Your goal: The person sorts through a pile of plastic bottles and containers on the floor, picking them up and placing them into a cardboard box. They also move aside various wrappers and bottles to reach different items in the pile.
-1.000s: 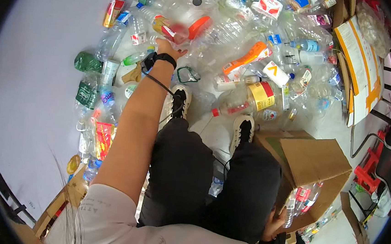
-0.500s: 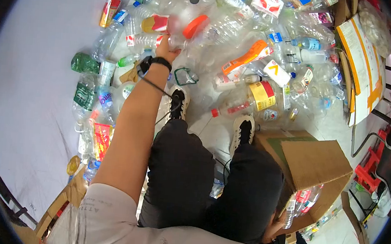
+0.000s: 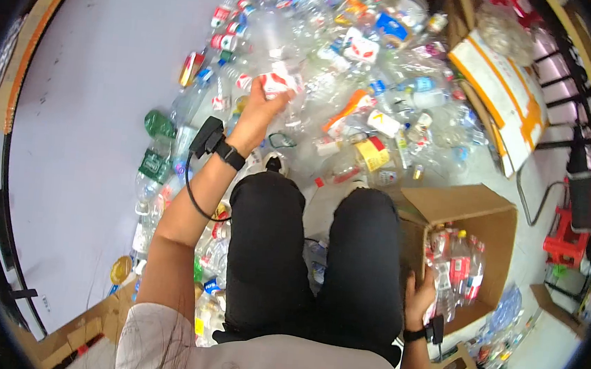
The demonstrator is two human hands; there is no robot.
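My left hand point(image 3: 263, 111) is closed around a clear plastic bottle point(image 3: 280, 83) with a red-and-white label, raised over the heap of empty bottles point(image 3: 329, 111). Motion blurs the bottle's outline. Down at the right, my right hand point(image 3: 421, 298) grips the near edge of an open cardboard box point(image 3: 493, 269) that lies on its side beside my leg. Inside the box, close to my right fingers, are several clear bottles point(image 3: 459, 265) with red labels and caps. Part of my right hand's grip is hidden by the box edge.
A grey-white panel point(image 3: 108, 100) spans the left side. Flattened cardboard with orange tape point(image 3: 504, 97) leans at the upper right, near a red stool point(image 3: 564, 240). A bottle with a yellow label point(image 3: 373, 154) lies before my knees. More bottles point(image 3: 505, 340) lie behind the box.
My left hand has lifted the bottle up from the heap. My right hand has moved up along the box edge, and the box opening now faces me more. The view has shifted.
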